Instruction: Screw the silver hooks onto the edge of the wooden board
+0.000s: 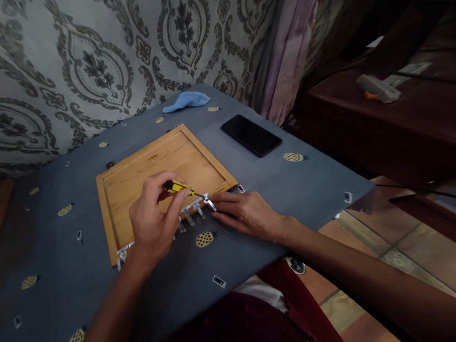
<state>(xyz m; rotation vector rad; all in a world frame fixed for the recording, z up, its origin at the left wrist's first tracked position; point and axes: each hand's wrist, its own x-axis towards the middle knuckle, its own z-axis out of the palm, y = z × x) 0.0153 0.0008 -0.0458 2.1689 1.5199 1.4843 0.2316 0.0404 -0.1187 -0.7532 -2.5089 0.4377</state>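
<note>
My left hand (154, 214) pinches a short screwdriver (178, 186) with a yellow and black handle. Its tip meets the right end of a shiny metal strip with several hooks (192, 208). This strip runs along the near edge of a framed wooden board (147, 164), and my left hand covers its middle part. Fingers of my right hand (251, 214) are closed on the end hook (210, 204), beside the screwdriver tip. The board lies flat on a table with a blue-grey cloth (251, 259).
Right of the board lies a black phone (251, 135). A blue cloth (187, 100) is crumpled at the table's back, near the patterned wall (137, 51). A pinkish curtain (289, 54) hangs at the far corner. Farther right, a razor-like object (380, 88) rests on a dark red surface.
</note>
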